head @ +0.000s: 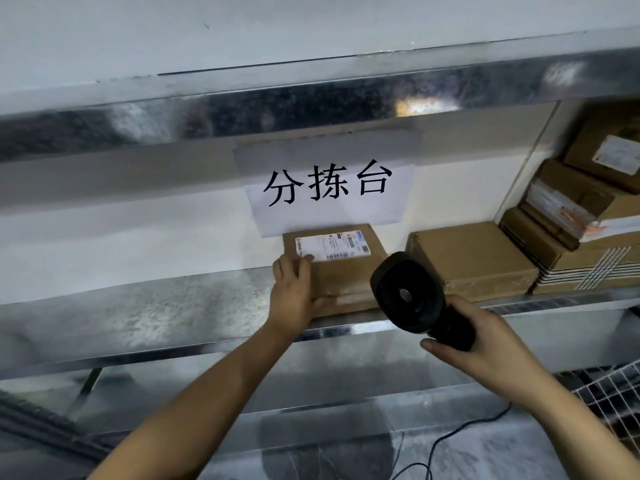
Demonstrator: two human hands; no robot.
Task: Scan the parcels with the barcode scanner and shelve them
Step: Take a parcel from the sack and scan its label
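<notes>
Left hand (294,292) extended forward, fingers curled over near-left corner of parcel (341,271), thumb on front face. Parcel lies flat on shelf (156,306), label (332,247) up. Right hand (485,344) wrapped around scanner (408,299) handle, head aimed toward parcel.

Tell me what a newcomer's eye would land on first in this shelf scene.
First, the white paper sign with three bold black characters, taped to the metal shelf edge at centre. Just below it, the left hand grips a brown cardboard parcel with a white label on the shelf, while the right hand holds a black barcode scanner beside it.
</notes>
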